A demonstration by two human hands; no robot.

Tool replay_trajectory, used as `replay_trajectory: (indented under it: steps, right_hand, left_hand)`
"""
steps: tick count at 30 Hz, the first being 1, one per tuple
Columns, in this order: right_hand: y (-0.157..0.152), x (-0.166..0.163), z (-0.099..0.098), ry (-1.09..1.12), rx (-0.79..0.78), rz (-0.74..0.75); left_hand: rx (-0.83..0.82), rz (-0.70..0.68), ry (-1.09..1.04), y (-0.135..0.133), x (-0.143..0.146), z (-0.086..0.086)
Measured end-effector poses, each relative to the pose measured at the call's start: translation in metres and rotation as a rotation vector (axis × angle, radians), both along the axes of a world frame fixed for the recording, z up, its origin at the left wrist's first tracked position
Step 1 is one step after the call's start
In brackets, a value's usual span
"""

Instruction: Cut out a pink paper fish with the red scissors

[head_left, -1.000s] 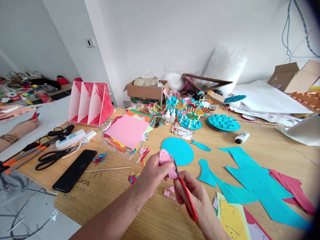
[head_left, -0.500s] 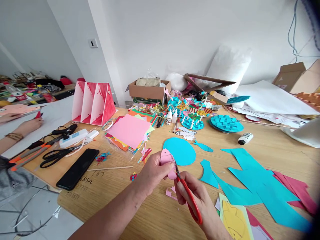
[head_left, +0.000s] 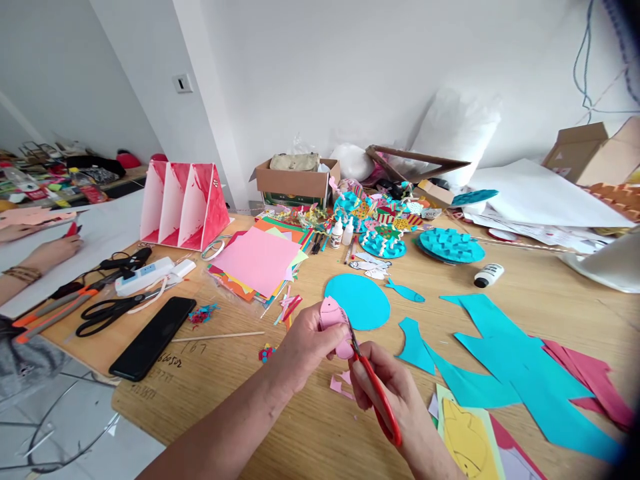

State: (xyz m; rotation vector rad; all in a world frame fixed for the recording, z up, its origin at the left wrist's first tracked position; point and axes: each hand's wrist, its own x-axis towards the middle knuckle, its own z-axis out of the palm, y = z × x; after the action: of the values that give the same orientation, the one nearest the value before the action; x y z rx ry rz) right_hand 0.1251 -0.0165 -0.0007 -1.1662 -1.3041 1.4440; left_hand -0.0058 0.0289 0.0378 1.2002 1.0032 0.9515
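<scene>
Between the thumb and fingers of my left hand (head_left: 311, 340) is a pink paper fish (head_left: 330, 315), its drawn eye and pattern lines showing. My right hand (head_left: 387, 380) is closed around the red handles of a pair of scissors (head_left: 375, 393). The dark blades meet the fish's right edge, partly hidden by the paper. Small pink paper scraps (head_left: 342, 385) lie on the table just below the hands. Behind the fish is a blue paper circle (head_left: 357, 301), with a small blue paper fish (head_left: 406, 291) to its right.
Blue paper offcuts (head_left: 520, 360) spread over the right side, near a yellow fish drawing (head_left: 467, 437). At left lie a phone (head_left: 153, 338), black scissors (head_left: 107, 313) and a stack of coloured paper (head_left: 260, 260). Another person's hand (head_left: 57, 250) rests at the far left.
The whole view has shifted slightly, so things appear a little further left. Both hands, the pink fish and the scissors hold nearly the same pose.
</scene>
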Motion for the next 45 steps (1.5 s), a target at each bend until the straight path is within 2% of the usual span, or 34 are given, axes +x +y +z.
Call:
replay_trajectory:
  steps: [12, 28, 45]
  right_hand:
    - [0.0001, -0.0027, 0.0068, -0.002, -0.002, -0.021]
    - [-0.0033, -0.0005, 0.0045, 0.038, 0.027, -0.005]
    - [-0.0011, -0.0013, 0.0021, 0.041, 0.021, -0.018]
  left_hand:
    - [-0.012, -0.006, -0.071, -0.0032, 0.0029, 0.0014]
    - [-0.059, -0.017, -0.150, -0.0064, 0.0031, 0.0002]
    - [-0.027, -0.028, -0.155, -0.0067, 0.0031, 0.0006]
